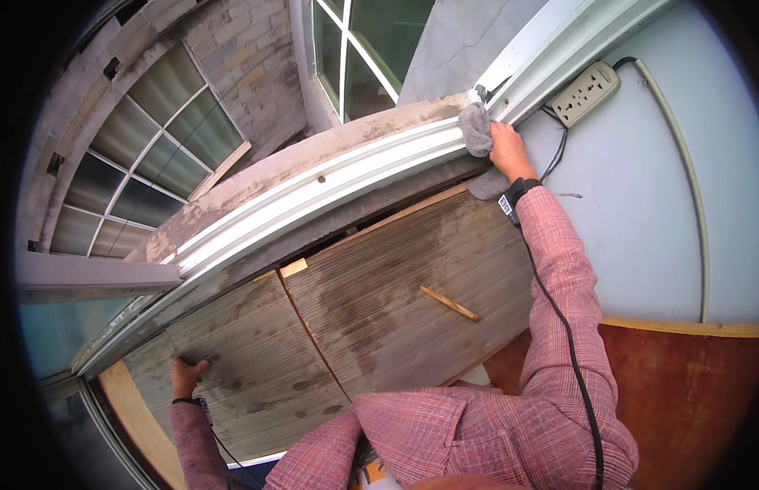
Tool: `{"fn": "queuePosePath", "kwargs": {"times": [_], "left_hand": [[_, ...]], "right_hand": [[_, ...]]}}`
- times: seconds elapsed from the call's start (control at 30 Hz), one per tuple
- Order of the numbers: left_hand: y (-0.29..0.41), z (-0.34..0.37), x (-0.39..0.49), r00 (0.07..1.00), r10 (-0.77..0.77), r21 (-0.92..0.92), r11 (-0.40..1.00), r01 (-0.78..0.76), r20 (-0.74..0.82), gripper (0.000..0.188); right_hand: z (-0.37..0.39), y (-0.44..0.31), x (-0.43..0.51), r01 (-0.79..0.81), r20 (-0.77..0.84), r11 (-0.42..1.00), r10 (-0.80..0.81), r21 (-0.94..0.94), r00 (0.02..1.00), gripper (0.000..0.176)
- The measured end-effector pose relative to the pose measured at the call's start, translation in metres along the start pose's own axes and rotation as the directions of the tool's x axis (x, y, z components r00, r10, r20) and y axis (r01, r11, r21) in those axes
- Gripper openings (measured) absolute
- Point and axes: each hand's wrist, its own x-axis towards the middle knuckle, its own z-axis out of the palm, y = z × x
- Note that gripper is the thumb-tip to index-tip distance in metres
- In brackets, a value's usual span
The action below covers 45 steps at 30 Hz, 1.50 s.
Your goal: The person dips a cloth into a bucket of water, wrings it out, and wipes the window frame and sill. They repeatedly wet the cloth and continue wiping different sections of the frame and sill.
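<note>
My right hand [510,149] grips a grey cloth [475,130] at the right end of the white window frame track [330,168], where the track meets the upright frame. Part of the cloth hangs below the track, behind the wrist. My left hand [189,375] rests on the ribbed, stained surface [410,269] below the window, near its left end; its thumb is spread from the other fingers and it holds nothing that I can see. A thin wooden stick [450,303] lies on the ribbed surface between the hands.
A power strip [585,95] is fixed on the pale wall at right, with black wires and a light conduit [685,159]. A sliding window sash [97,274] stands at the left. Beyond the concrete ledge [367,122] are a brick wall and other windows. Black cables run along both my sleeves.
</note>
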Motion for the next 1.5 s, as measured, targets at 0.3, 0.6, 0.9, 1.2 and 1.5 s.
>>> {"fn": "queuePosePath", "kwargs": {"times": [0.3,0.6,0.9,1.2,1.5], "left_hand": [[-0.016,0.011,-0.001,0.982,0.08,0.2,0.979,-0.044,-0.173,0.072],[-0.004,0.011,-0.007,0.962,0.129,0.241,0.968,-0.07,-0.24,0.075],[-0.007,0.01,-0.005,0.939,0.211,0.262,0.955,-0.139,-0.27,0.074],[-0.032,0.003,-0.013,0.572,0.741,-0.175,0.548,-0.818,-0.352,0.038],[-0.096,-0.007,-0.159,0.923,0.375,-0.695,0.64,-0.327,-0.089,0.024]], "right_hand": [[0.007,-0.034,0.001,-0.06,-0.033,0.998,0.059,-0.024,0.998,0.036],[-0.007,-0.205,-0.049,0.153,-0.129,0.986,-0.144,0.063,0.981,0.035],[-0.098,-0.56,-0.189,0.437,-0.156,0.418,-0.556,0.796,0.817,0.029],[-0.22,-0.485,-0.327,-0.019,-0.142,-0.322,-0.469,0.947,0.872,0.038],[-0.251,-0.306,-0.48,-0.108,0.218,-0.702,0.069,0.704,0.974,0.045]]}}
